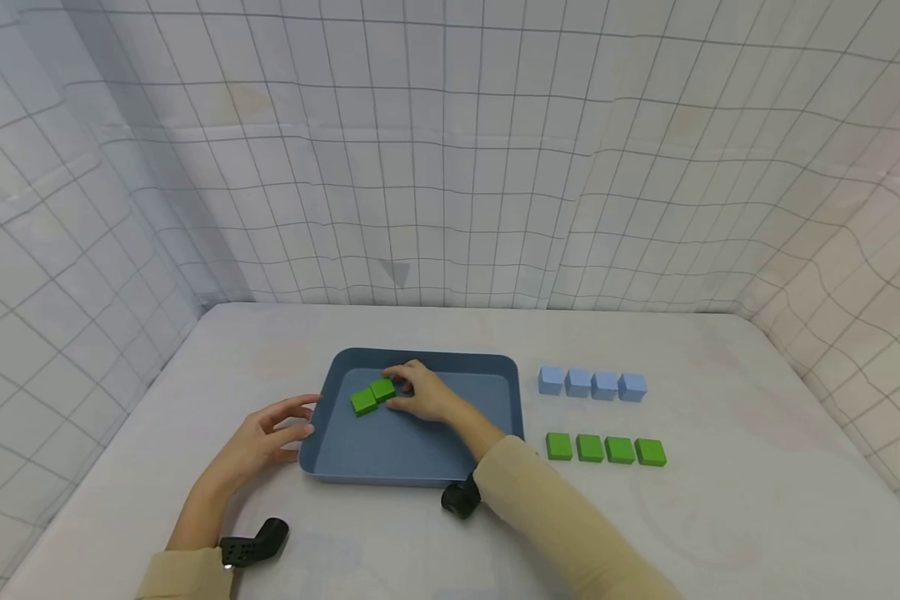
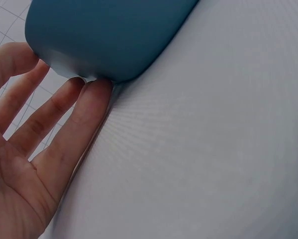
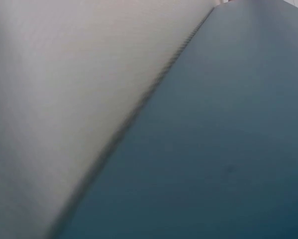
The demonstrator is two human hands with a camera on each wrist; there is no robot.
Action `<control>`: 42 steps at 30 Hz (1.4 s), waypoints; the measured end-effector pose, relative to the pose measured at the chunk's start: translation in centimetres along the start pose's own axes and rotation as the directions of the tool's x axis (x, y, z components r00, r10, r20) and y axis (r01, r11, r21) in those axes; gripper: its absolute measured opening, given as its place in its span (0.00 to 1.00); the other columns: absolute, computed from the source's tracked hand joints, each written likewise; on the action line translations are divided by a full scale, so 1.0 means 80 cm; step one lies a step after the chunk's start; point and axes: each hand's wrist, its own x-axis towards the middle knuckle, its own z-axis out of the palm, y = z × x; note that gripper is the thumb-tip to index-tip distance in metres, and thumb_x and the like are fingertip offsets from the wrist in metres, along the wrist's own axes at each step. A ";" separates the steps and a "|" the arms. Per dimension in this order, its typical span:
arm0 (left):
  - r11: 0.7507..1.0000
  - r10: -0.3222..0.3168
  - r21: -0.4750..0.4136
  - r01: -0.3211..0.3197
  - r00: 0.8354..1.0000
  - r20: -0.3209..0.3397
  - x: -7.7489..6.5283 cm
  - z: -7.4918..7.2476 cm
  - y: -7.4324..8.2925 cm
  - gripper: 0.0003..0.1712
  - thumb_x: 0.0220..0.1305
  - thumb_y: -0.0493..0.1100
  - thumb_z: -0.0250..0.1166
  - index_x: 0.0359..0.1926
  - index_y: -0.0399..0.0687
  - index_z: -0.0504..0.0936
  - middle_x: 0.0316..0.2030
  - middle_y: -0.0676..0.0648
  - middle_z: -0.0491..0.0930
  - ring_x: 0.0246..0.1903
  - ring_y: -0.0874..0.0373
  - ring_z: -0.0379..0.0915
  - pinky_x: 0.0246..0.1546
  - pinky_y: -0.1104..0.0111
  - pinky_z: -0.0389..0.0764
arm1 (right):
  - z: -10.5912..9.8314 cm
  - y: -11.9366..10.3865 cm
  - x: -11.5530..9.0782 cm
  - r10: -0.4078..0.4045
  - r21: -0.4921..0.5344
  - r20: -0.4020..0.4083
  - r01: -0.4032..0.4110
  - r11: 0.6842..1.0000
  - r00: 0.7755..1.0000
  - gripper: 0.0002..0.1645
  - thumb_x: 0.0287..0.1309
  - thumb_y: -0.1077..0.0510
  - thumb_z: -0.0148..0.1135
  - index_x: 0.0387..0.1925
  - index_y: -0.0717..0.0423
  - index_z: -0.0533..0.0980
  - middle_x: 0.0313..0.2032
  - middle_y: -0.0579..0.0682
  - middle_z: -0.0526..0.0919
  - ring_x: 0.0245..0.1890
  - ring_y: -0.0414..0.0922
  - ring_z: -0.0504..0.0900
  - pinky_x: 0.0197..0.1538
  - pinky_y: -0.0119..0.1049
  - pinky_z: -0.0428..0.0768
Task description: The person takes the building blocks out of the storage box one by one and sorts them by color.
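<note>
A blue-grey tray point(image 1: 412, 482) lies on the table, with two green blocks inside, touching or nearly touching at a corner. My right hand point(image 1: 423, 396) reaches into the tray and pinches the farther green block point(image 1: 382, 389), thumb at its near side and a finger at its far side. The other green block point(image 1: 363, 402) sits just left of it. Beside the tray's left wall is my left hand point(image 1: 258, 437), its fingers loosely bent and spread. In the left wrist view, fingertips of the left hand point(image 2: 44, 144) touch the tray's outer wall point(image 2: 104, 40). The right wrist view shows only tray wall point(image 3: 203, 139) and tabletop.
Right of the tray, a row of several light-blue blocks point(image 1: 591, 384) stands farther back. Nearer lies a row of several green blocks point(image 1: 605, 448). White gridded cloth point(image 1: 450, 167) walls in the white table point(image 1: 720, 517) at the back and sides.
</note>
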 end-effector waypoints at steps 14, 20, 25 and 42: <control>1.000 0.003 0.005 -0.003 1.000 -0.004 -0.001 0.000 0.002 0.32 0.63 0.43 0.59 0.65 0.38 0.61 0.54 0.34 0.62 0.43 0.66 0.72 0.38 0.65 0.78 | 0.001 -0.002 -0.002 0.022 0.034 -0.054 -0.021 0.999 0.998 0.22 0.53 0.61 0.65 0.50 0.55 0.72 0.47 0.53 0.69 0.45 0.47 0.73 0.47 0.36 0.72; 1.000 0.008 0.004 -0.008 1.000 0.001 0.000 0.000 0.001 0.32 0.63 0.43 0.59 0.65 0.38 0.61 0.54 0.34 0.61 0.43 0.67 0.72 0.38 0.65 0.78 | 0.002 -0.001 -0.003 0.011 0.051 -0.075 -0.007 0.999 0.997 0.21 0.50 0.62 0.67 0.48 0.57 0.73 0.43 0.53 0.71 0.42 0.46 0.72 0.46 0.34 0.72; 1.000 0.012 -0.004 -0.012 1.000 0.004 0.000 0.000 0.001 0.32 0.63 0.43 0.59 0.65 0.37 0.61 0.54 0.34 0.61 0.42 0.66 0.72 0.38 0.65 0.78 | 0.001 0.000 -0.003 -0.006 0.083 -0.102 0.015 0.996 0.995 0.21 0.48 0.63 0.68 0.46 0.58 0.73 0.40 0.53 0.73 0.37 0.43 0.72 0.41 0.30 0.71; 1.000 0.012 0.007 -0.012 1.000 0.011 -0.001 -0.001 0.001 0.32 0.63 0.43 0.58 0.65 0.38 0.60 0.55 0.33 0.61 0.43 0.67 0.72 0.38 0.65 0.78 | -0.016 -0.018 -0.009 0.061 0.301 -0.129 -0.019 0.953 0.990 0.21 0.46 0.65 0.68 0.45 0.61 0.74 0.38 0.52 0.76 0.31 0.43 0.75 0.29 0.27 0.72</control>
